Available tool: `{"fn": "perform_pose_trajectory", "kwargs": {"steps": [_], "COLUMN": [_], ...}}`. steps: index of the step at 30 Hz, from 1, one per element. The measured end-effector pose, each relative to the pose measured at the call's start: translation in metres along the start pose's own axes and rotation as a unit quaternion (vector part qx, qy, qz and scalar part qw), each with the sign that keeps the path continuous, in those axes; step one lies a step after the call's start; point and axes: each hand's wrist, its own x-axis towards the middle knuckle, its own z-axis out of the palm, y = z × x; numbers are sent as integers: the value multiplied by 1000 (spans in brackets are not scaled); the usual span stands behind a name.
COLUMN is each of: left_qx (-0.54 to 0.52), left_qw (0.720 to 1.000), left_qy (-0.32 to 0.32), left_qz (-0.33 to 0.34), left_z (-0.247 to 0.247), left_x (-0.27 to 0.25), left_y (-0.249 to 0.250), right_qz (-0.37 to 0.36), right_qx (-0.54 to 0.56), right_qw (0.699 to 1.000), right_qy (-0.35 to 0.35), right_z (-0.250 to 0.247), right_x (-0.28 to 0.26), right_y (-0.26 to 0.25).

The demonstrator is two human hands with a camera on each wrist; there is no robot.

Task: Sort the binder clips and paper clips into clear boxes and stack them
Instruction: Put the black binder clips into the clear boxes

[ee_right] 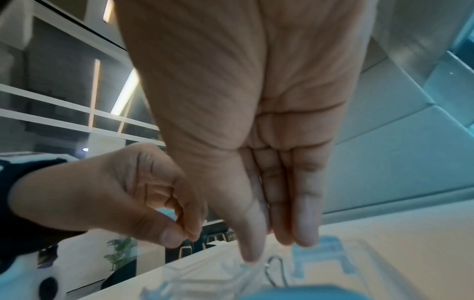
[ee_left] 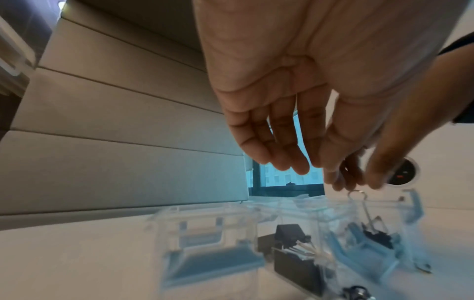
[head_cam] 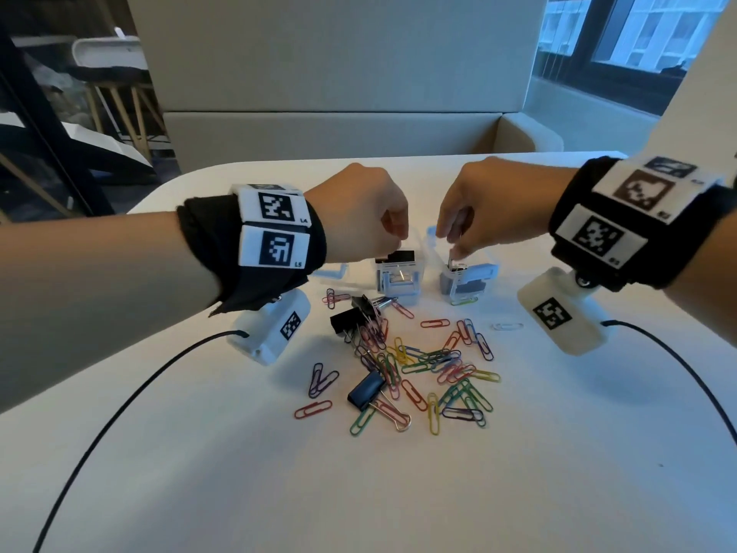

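Observation:
Two small clear boxes with blue latches stand side by side: the left box (head_cam: 399,279) (ee_left: 205,233) and the right box (head_cam: 464,281) (ee_left: 379,229). A black binder clip (head_cam: 401,256) pokes out of the left box's top, right under my left hand (head_cam: 393,237) (ee_right: 187,237). That hand's fingers are curled, thumb tip against forefinger, with nothing seen between them. My right hand (head_cam: 452,251) (ee_right: 271,249) hangs with straight fingers over the right box. Its tips are at the raised wire handle (ee_left: 356,194) (ee_right: 275,261) of a binder clip standing in that box.
Loose coloured paper clips (head_cam: 438,365) lie scattered on the white table (head_cam: 558,453) in front of the boxes. Among them are black binder clips (head_cam: 351,319) (head_cam: 367,389). A clear lid piece (head_cam: 331,271) lies left of the boxes. Black cables trail from both wrists.

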Motion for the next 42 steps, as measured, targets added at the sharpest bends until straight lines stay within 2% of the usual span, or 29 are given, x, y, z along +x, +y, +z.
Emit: {"fn": "perform_pose_trajectory", "kwargs": {"steps": [3,5,10,14,17,23,31,38,42], "left_qx": [33,57,76,58,56,64,34,18,4], "left_qw": [999,997,990,988,987,987,988,998,1000], "left_qy": [-17,-52,-117,-142,-151,-146,-146,-62,-13], "left_qz": [26,29,-9,-16,-22,-1,-26,-18,-18], "left_z": [-4,-2,14,24,26,27,14,-24,-24], "left_x": [-21,-34,-55,-64,-67,-69,-67,-46,-18], "left_y": [0,-1,-12,-19,-18,-14,-13,-10,-13], "right_qz": [-46,-85,-180,-212,-241,-223,-228,-247,-236], "right_qx": [22,34,37,32,10,1,-33,-86,-87], "right_qw": [997,994,982,969,961,967,963,958,963], "right_qy": [64,60,-43,-125,-136,-121,-140,-118,-99], "right_z": [-3,1,24,42,52,56,55,53,45], "right_x": [-11,-21,-43,-55,-60,-58,-64,-65,-62], "right_y": [-10,-25,-64,-84,-91,-94,-90,-89,-88]}}
